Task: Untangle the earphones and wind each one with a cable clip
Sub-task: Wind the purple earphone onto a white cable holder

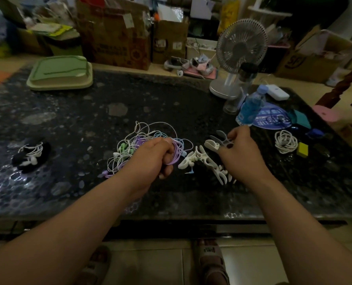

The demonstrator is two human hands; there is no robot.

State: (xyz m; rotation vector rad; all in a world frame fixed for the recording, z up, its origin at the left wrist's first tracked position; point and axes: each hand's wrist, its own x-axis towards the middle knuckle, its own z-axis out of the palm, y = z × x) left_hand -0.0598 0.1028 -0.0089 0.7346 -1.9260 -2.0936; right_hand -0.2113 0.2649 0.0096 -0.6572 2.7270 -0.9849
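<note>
left hand [153,155] grips purple earphone cable [176,152] — right hand [239,149] pinches grey clip [222,136].

two hands are seen: the left hand [152,155] and the right hand [242,149]. one tangle of earphones [130,145] is counted, with cords in four colours: purple, green, white and blue; the number of separate sets cannot be told. at least four bare cable clips [188,160] are counted, three white and one grey, though overlap blurs the total. one wound white earphone [32,154] on a black clip [46,148] is found at the left, and one coiled white cable [286,140] at the right. two bottles [251,108], one fan [240,46], one green tray [60,73] and two sandals [211,260] are counted.
</note>
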